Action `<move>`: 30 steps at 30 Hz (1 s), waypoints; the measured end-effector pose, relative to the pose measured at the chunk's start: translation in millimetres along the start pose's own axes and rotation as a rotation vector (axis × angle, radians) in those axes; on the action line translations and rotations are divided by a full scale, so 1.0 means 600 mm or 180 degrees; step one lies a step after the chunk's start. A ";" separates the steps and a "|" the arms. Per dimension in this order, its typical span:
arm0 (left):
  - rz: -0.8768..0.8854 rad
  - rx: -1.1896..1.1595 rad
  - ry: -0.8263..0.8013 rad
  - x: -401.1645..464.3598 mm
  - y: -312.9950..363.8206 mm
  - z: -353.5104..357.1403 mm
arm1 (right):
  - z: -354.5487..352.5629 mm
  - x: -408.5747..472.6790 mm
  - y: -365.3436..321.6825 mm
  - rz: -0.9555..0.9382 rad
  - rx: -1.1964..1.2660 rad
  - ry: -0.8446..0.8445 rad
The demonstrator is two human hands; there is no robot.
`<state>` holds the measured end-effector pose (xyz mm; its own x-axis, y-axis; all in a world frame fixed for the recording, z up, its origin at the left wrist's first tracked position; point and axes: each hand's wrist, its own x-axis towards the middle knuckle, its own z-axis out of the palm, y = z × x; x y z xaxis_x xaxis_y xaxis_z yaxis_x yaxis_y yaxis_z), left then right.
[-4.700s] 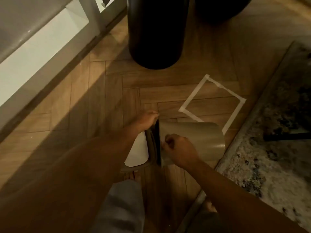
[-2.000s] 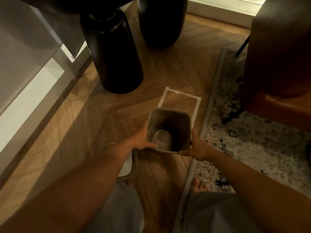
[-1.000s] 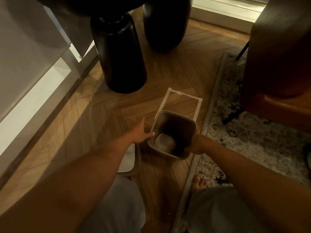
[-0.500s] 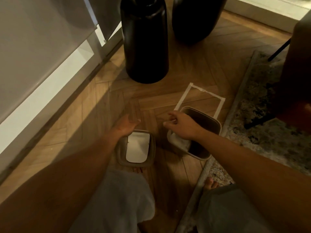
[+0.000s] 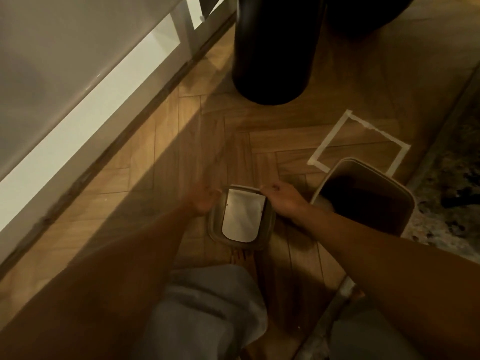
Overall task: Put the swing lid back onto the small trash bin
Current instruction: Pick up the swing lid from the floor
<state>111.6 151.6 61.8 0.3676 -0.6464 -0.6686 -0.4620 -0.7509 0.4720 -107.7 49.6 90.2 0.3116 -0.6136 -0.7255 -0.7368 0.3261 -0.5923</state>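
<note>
The swing lid (image 5: 242, 216), a taupe frame with a white flap, lies flat on the wood floor in front of my knees. My left hand (image 5: 205, 203) is blurred, fingers apart, against the lid's left edge. My right hand (image 5: 283, 201) lies over the lid's right rim, its fingers curled on the far right corner. The small trash bin (image 5: 324, 184) stands upright and open-topped just right of the lid, behind my right forearm. Its inside is dark.
A white tape square (image 5: 327, 141) marks the floor behind the bin. Beyond the lid stands a tall black cylinder (image 5: 272, 48), with a second dark one beside it. A white cabinet base (image 5: 78, 87) runs along the left. A patterned rug (image 5: 446, 190) borders the right.
My right hand left the bin's rim and came down on the lid's right edge. My left hand shifted along the lid's left side. The bin stays upright on the floor.
</note>
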 end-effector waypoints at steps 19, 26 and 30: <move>-0.0142 0.0234 -0.0217 0.050 -0.014 0.057 | 0.091 0.101 0.088 0.0890 0.0340 0.0033; -0.0211 -0.0123 0.0061 0.029 -0.018 0.009 | 0.087 0.063 0.032 0.0557 -0.0089 0.0026; -0.0060 -0.0288 0.0534 0.002 0.022 -0.044 | 0.055 0.020 -0.022 0.0184 -0.0067 0.0258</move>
<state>127.1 137.3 82.1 0.5084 -0.6400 -0.5761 -0.3822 -0.7672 0.5151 -74.4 61.3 77.8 0.2194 -0.6507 -0.7269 -0.7647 0.3480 -0.5423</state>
